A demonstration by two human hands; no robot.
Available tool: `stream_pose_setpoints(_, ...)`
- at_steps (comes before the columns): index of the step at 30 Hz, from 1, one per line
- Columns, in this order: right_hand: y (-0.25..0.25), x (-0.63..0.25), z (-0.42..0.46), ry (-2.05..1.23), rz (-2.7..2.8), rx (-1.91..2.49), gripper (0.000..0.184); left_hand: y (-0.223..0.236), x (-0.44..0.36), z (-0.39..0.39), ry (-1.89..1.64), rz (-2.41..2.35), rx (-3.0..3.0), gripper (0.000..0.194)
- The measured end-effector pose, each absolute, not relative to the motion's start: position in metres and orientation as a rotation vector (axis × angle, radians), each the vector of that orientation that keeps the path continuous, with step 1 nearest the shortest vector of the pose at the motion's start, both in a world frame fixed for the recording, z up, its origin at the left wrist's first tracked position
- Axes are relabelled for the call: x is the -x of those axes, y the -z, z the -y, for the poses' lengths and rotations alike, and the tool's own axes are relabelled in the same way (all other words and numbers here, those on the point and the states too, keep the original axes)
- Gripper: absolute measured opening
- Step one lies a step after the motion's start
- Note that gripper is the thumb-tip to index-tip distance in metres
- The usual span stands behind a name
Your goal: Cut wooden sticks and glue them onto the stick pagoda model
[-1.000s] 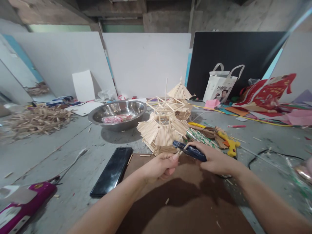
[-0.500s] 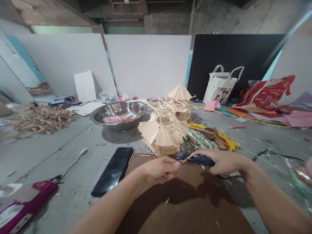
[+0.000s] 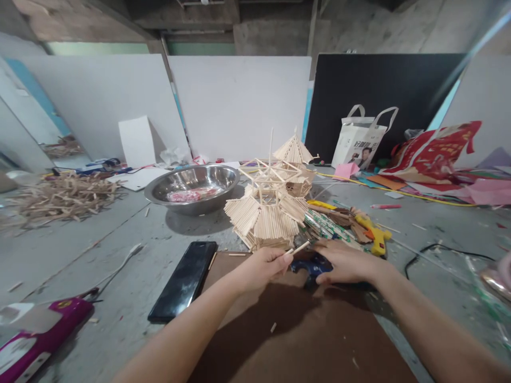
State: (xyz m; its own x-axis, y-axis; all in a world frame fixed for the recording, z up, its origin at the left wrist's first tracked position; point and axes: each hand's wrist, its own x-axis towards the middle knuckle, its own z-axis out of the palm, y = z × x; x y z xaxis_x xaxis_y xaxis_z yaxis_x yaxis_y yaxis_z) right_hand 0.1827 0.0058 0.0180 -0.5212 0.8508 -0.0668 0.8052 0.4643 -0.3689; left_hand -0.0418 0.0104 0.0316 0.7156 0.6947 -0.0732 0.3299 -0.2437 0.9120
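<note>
My left hand (image 3: 266,266) pinches thin wooden sticks (image 3: 300,248) that point up to the right, above the front edge of the model. Close beside it, my right hand (image 3: 345,261) is curled around a dark blue hand tool (image 3: 313,267) low over the brown board (image 3: 287,330). The palm and fingers hide part of this tool, so its exact kind is unclear. Just beyond both hands stands a pavilion model built of wooden sticks (image 3: 275,221), with flared roof panels. Behind that rises a second stick model with a pointed roof (image 3: 295,149).
A black phone (image 3: 183,282) lies left of the board, and a magenta tool (image 3: 59,322) lies farther left. Behind are a steel basin (image 3: 195,207) and a pile of sticks (image 3: 72,197). A yellow glue gun (image 3: 375,234) lies at right, near a black cord (image 3: 415,258).
My right hand and the blue tool have come down toward the board, and the tool has turned. The sticks in my left hand are now apart from the tool.
</note>
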Motion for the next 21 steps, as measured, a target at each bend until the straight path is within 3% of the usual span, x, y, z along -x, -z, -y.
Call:
stream_pose_setpoints(6, -0.035, -0.164, 0.006, -0.613, 2.276, 1.225, 0.03, -0.028, 0.039, -0.007, -0.422, -0.864, -2.009, 0.038)
stream_pose_setpoints(14, -0.027, -0.149, 0.013, -0.566, 2.237, 1.185, 0.031, -0.025, 0.032, -0.002, -0.523, -0.806, -2.021, 0.032)
stream_pose_setpoints(21, -0.017, -0.144, 0.018, -0.888, 1.955, 1.107, 0.034, -0.023, 0.029, 0.001, -0.55, -0.797, -2.035, 0.033)
